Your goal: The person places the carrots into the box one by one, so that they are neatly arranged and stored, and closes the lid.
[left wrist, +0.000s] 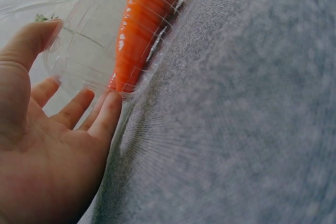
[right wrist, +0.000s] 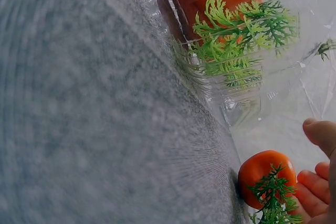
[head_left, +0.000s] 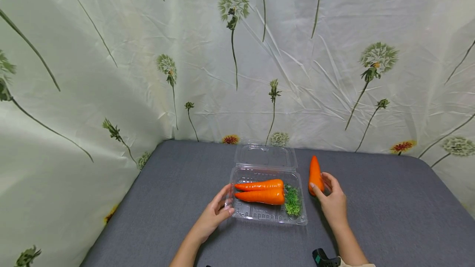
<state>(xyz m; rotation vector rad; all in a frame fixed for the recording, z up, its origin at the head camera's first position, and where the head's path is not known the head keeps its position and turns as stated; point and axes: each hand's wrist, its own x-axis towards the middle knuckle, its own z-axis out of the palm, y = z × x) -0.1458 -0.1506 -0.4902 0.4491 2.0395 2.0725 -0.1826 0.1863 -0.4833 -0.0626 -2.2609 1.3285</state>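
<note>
A clear plastic clamshell box (head_left: 259, 217) lies on the grey table with its lid folded back. Two carrots (head_left: 261, 196) lie side by side in it, tips left, their green tops (head_left: 293, 203) at the right end. My left hand (head_left: 213, 219) touches the box's left end with thumb and fingertips spread along the rim and wall. To the right of the box, a third carrot (head_left: 314, 174) lies on the table, tip pointing away. Around its thick end is my right hand (head_left: 334, 201); in the right wrist view, the thumb stands apart from the carrot (right wrist: 265, 177) while the fingers are beside it.
Behind the table hangs a pale curtain (head_left: 208, 52) printed with dandelions, close to the back edge. The raised lid (head_left: 265, 155) reaches almost to that edge. Grey table surface (head_left: 389, 209) extends on both sides of the box. A dark band (head_left: 324, 258) is on my right wrist.
</note>
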